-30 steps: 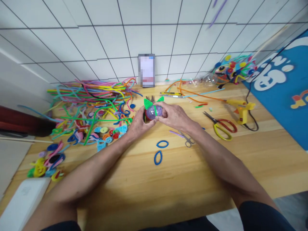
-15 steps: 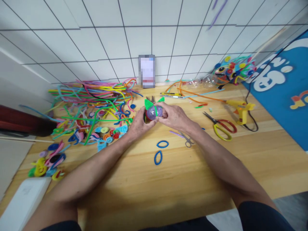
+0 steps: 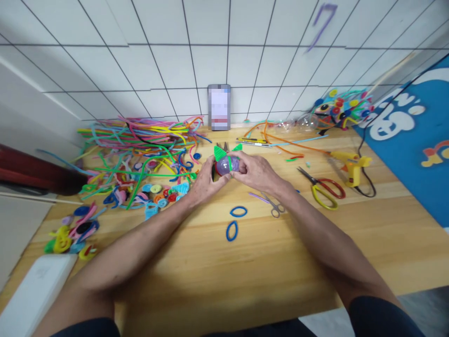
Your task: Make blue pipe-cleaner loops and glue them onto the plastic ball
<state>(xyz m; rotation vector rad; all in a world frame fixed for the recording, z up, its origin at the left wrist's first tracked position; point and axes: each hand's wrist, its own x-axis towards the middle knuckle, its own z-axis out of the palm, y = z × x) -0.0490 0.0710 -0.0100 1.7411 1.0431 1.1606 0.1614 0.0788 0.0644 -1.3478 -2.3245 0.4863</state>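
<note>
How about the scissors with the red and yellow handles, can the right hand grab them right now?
Probably yes, once it lets go: the right hand helps hold the purple ball, but the scissors lie off to its right with nothing on top, so the way looks free.

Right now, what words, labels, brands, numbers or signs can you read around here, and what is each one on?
"7", or a mark shaped like one: purple strokes on the tiled wall.
White lettering on the blue sheet: too stylised and blurred to read surely.
Phone screen: pixelated, unreadable.
White slab, lower left: a faint mark, too blurred to read.
</note>
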